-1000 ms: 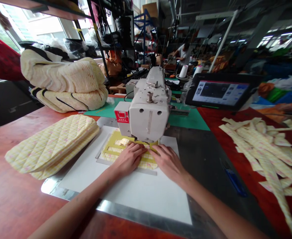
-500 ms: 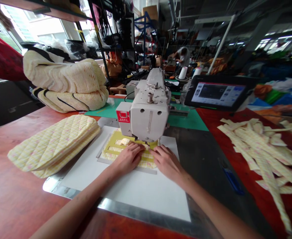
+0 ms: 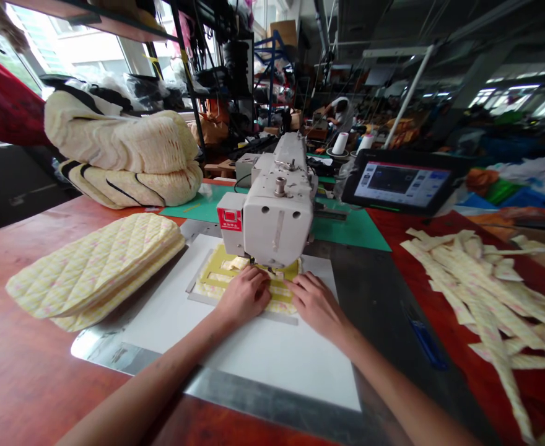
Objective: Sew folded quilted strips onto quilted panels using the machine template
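Under the head of a white sewing machine (image 3: 279,223) lies a yellow template (image 3: 217,265) over quilted fabric (image 3: 282,306), on a white sheet (image 3: 277,362). A short folded strip (image 3: 239,263) rests on the template, left of the needle area. My left hand (image 3: 244,294) is on the template with its fingers bent and together; what its fingertips hold, if anything, is hidden. My right hand (image 3: 316,300) touches the template's right side, index finger pointing toward the needle area, its other fingers curled.
Quilted pieces (image 3: 100,266) are stacked at the left, beside thicker padded bundles (image 3: 124,155). Fabric strips (image 3: 490,297) and blue-handled snips (image 3: 425,341) lie at the right, below a screen (image 3: 402,179). A person (image 3: 340,114) is in the background.
The template and sheet have shifted slightly right in view, as have both hands. The camera view has also moved a little. Both hands stay at the template.
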`<state>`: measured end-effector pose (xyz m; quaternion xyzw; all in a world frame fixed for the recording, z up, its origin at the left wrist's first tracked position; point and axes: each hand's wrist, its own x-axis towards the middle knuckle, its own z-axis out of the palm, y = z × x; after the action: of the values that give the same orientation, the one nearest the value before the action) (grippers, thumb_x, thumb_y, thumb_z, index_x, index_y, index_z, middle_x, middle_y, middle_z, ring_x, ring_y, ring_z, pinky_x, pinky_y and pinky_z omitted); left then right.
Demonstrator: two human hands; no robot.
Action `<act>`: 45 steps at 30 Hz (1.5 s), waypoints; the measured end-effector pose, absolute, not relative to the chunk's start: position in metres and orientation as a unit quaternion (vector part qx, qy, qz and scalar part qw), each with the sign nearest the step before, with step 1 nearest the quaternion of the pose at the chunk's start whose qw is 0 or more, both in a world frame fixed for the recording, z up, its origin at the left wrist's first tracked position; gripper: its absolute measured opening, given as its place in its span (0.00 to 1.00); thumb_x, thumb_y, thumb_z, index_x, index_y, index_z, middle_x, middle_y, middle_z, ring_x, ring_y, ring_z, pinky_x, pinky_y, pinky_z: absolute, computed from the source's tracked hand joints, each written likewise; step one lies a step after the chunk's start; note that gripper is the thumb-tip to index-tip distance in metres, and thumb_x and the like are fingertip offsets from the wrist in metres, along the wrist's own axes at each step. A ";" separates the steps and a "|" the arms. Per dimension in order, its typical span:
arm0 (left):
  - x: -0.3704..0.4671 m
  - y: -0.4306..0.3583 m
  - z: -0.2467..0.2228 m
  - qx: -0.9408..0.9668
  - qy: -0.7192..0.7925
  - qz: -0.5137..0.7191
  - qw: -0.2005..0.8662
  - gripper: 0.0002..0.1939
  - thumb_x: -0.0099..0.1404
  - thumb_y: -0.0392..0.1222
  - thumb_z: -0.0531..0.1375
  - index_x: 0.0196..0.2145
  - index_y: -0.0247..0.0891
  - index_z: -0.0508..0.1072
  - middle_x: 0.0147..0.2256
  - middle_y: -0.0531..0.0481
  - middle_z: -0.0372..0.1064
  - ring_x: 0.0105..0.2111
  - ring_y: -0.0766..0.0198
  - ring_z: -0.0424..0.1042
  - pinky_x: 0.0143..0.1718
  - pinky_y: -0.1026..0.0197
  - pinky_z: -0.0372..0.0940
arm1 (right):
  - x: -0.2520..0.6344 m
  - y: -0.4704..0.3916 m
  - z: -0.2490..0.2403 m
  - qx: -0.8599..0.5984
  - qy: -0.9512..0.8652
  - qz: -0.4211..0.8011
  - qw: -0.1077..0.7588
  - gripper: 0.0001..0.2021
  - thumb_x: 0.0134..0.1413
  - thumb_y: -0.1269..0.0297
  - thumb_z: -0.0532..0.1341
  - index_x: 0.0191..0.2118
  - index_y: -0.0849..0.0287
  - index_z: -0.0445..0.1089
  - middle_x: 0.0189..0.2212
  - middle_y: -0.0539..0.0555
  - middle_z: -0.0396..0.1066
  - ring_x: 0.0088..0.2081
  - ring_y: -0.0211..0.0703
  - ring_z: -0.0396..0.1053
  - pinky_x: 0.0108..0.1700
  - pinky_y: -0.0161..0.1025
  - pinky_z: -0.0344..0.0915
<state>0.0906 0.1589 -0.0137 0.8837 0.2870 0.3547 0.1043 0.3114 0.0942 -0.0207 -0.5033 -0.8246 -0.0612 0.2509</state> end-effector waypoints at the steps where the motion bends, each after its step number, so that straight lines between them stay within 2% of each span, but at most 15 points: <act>1: 0.091 0.161 -0.014 0.882 0.292 0.355 0.108 0.10 0.64 0.30 0.58 0.41 0.36 0.77 0.40 0.41 0.77 0.41 0.54 0.75 0.45 0.52 0.73 | 0.312 0.097 -0.020 -0.503 -0.824 -0.064 0.252 0.21 0.61 0.79 0.57 0.57 0.57 0.74 0.41 0.57 0.74 0.46 0.52 0.69 0.50 0.51 0.71; 7: 0.084 0.170 -0.015 0.874 0.309 0.351 0.132 0.14 0.62 0.30 0.58 0.44 0.37 0.78 0.42 0.43 0.78 0.39 0.56 0.76 0.44 0.54 0.73 | 0.306 0.108 -0.019 -0.489 -0.822 -0.071 0.281 0.19 0.60 0.79 0.58 0.54 0.58 0.76 0.38 0.56 0.74 0.43 0.50 0.70 0.49 0.48 0.71; 12: 0.072 0.174 -0.014 0.872 0.320 0.342 0.140 0.15 0.62 0.29 0.58 0.45 0.35 0.78 0.40 0.43 0.78 0.37 0.58 0.76 0.42 0.56 0.73 | 0.296 0.110 -0.020 -0.477 -0.828 -0.064 0.290 0.15 0.61 0.79 0.58 0.48 0.58 0.77 0.38 0.56 0.74 0.44 0.50 0.69 0.49 0.47 0.70; 16: 0.066 0.170 -0.016 0.872 0.312 0.344 0.153 0.15 0.62 0.28 0.57 0.44 0.35 0.78 0.43 0.43 0.78 0.41 0.57 0.76 0.45 0.55 0.73 | 0.291 0.104 -0.019 -0.478 -0.827 -0.046 0.291 0.13 0.62 0.78 0.58 0.46 0.59 0.76 0.38 0.55 0.73 0.43 0.49 0.69 0.49 0.46 0.69; 22: 0.065 0.158 -0.018 0.871 0.295 0.357 0.164 0.15 0.62 0.29 0.58 0.45 0.37 0.78 0.45 0.42 0.77 0.46 0.55 0.76 0.49 0.53 0.73 | 0.291 0.090 -0.018 -0.483 -0.823 -0.032 0.298 0.16 0.62 0.79 0.58 0.49 0.58 0.76 0.37 0.55 0.72 0.42 0.49 0.69 0.46 0.46 0.70; 32: 0.080 0.152 -0.014 0.877 0.288 0.344 0.169 0.15 0.63 0.29 0.58 0.46 0.38 0.77 0.43 0.42 0.76 0.45 0.54 0.75 0.48 0.51 0.73 | 0.306 0.083 -0.018 -0.495 -0.808 -0.038 0.316 0.19 0.60 0.80 0.57 0.49 0.54 0.77 0.35 0.54 0.71 0.40 0.48 0.70 0.44 0.46 0.72; 36: 0.079 0.147 -0.011 0.885 0.280 0.333 0.163 0.14 0.66 0.30 0.57 0.48 0.37 0.75 0.46 0.42 0.76 0.47 0.53 0.74 0.51 0.49 0.73 | 0.306 0.081 -0.015 -0.489 -0.806 -0.041 0.332 0.14 0.62 0.78 0.56 0.46 0.55 0.74 0.36 0.54 0.71 0.40 0.48 0.71 0.45 0.45 0.71; 40: 0.065 0.118 0.002 0.887 0.293 0.313 0.172 0.16 0.70 0.33 0.56 0.54 0.39 0.69 0.51 0.39 0.73 0.53 0.52 0.73 0.53 0.48 0.73 | 0.321 0.066 -0.009 -0.519 -0.757 -0.043 0.394 0.05 0.64 0.73 0.57 0.40 0.54 0.64 0.33 0.52 0.68 0.36 0.46 0.71 0.40 0.42 0.70; 41: 0.059 0.107 0.005 0.883 0.298 0.319 0.175 0.14 0.70 0.33 0.55 0.53 0.39 0.69 0.50 0.40 0.73 0.55 0.52 0.72 0.55 0.47 0.73 | 0.328 0.060 -0.007 -0.532 -0.741 -0.045 0.408 0.05 0.64 0.71 0.57 0.38 0.53 0.61 0.33 0.51 0.67 0.35 0.45 0.71 0.39 0.41 0.70; 43: 0.048 0.085 0.009 0.870 0.301 0.347 0.177 0.06 0.71 0.34 0.55 0.43 0.42 0.69 0.41 0.45 0.73 0.56 0.53 0.71 0.61 0.42 0.68 | 0.346 0.045 -0.005 -0.554 -0.715 -0.050 0.424 0.07 0.66 0.69 0.56 0.36 0.52 0.57 0.35 0.53 0.67 0.36 0.45 0.71 0.39 0.41 0.69; 45: 0.038 0.066 0.010 0.854 0.309 0.381 0.174 0.07 0.71 0.35 0.56 0.33 0.43 0.65 0.30 0.53 0.68 0.43 0.58 0.76 0.66 0.37 0.61 | 0.365 0.031 -0.003 -0.573 -0.700 -0.058 0.423 0.10 0.67 0.68 0.55 0.33 0.52 0.55 0.39 0.56 0.67 0.40 0.46 0.72 0.41 0.43 0.69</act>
<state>0.0378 0.0661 0.0103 0.8537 0.3090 0.3812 0.1744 0.3652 0.0313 -0.0032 -0.5730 -0.6997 -0.0583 0.4226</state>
